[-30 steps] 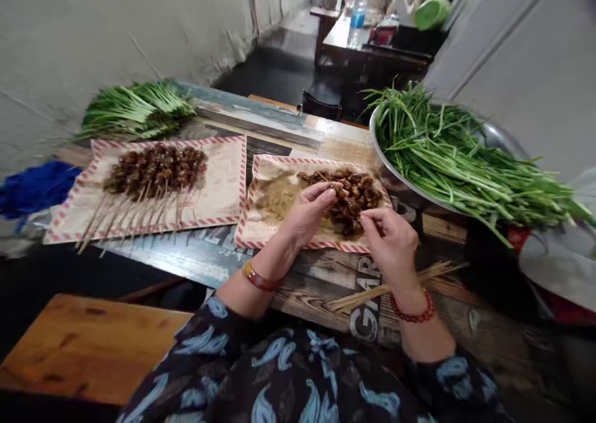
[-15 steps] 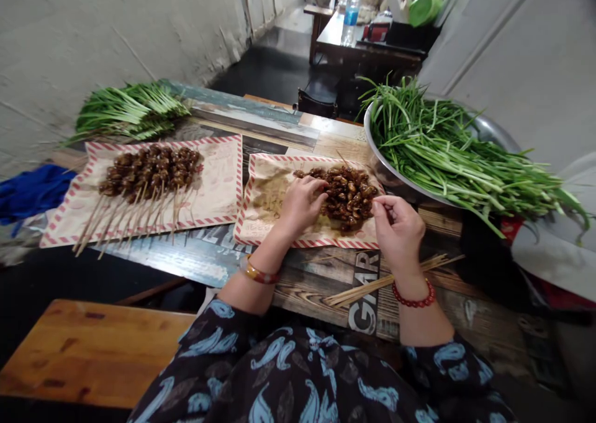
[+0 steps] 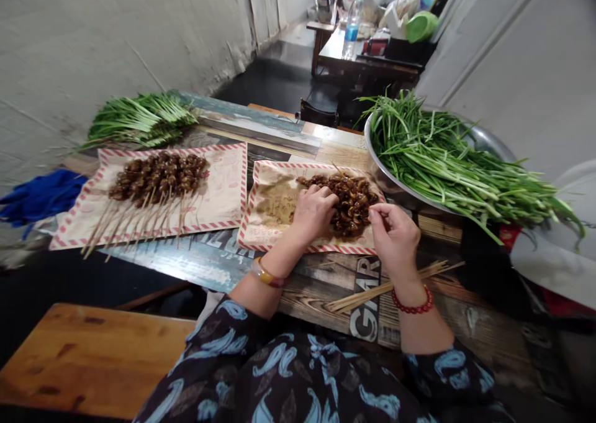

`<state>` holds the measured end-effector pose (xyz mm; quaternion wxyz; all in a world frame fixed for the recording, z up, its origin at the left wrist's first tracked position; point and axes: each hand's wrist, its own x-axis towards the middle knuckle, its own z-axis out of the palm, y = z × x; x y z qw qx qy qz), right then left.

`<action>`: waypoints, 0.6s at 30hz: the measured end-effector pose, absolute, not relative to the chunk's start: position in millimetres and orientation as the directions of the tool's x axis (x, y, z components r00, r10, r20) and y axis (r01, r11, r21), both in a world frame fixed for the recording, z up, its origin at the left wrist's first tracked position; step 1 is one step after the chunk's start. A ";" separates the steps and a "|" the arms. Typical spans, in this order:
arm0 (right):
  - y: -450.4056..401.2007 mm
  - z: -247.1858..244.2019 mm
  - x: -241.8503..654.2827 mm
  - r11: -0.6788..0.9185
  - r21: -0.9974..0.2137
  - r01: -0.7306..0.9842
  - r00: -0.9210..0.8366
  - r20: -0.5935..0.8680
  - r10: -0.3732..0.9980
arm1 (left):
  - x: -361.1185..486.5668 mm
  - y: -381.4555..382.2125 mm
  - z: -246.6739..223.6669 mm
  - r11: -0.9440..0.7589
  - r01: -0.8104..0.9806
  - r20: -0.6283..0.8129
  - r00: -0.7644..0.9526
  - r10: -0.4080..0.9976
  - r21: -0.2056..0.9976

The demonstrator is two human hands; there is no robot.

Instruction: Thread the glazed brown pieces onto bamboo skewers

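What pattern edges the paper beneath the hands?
The paper is edged with slanted red and pale stripes, best seen in the head view.

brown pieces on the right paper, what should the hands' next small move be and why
I'd probably have the left hand pick up one of the brown pieces and bring it toward the right hand: the left is down at the heap's near-left side, and the right is pinched at its right edge.
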<state>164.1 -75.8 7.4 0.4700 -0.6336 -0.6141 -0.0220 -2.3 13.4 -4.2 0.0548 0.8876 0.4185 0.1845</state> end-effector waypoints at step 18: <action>-80.2 8.4 157.7 0.278 -0.529 0.802 0.124 0.602 0.789 | -25.0 20.3 13.5 0.314 -0.648 -0.107 0.339 0.935 0.694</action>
